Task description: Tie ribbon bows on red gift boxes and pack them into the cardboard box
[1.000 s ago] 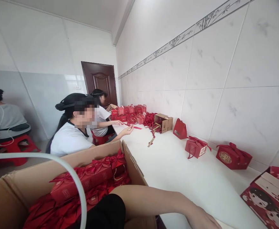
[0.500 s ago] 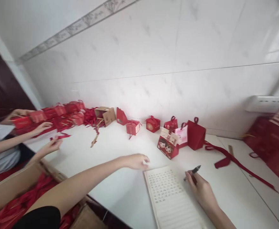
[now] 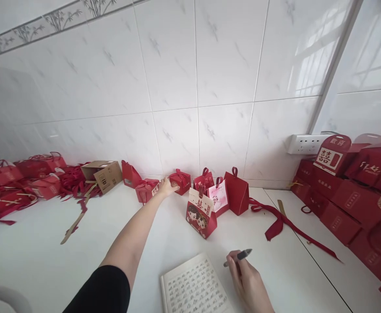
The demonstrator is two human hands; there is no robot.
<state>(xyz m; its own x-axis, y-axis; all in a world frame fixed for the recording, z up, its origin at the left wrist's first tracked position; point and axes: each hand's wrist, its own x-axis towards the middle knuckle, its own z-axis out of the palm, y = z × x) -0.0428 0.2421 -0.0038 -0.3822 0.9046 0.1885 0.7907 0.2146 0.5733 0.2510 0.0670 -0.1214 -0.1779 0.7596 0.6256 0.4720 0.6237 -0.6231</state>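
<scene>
My right hand is closed around a black pen, held above the table just right of an open notebook with rows of handwriting. My left arm stretches forward to the back of the table. There my left hand grips the left side of a small red gift box with a ribbon bow; its far fingers are partly hidden. Left of it stands another ribboned red box. To the right are a box with two cartoon figures, a pink-fronted box and a plain dark red box.
A cardboard box lies on its side at the left, near piled red boxes and ribbons. Red ribbon trails across the right. Stacked red boxes fill the right side below a wall socket.
My view has swung right, and the co-worker's hands are out of frame. My left hand has moved forward from beside the notebook to the red gift box. The pen stays in my right hand.
</scene>
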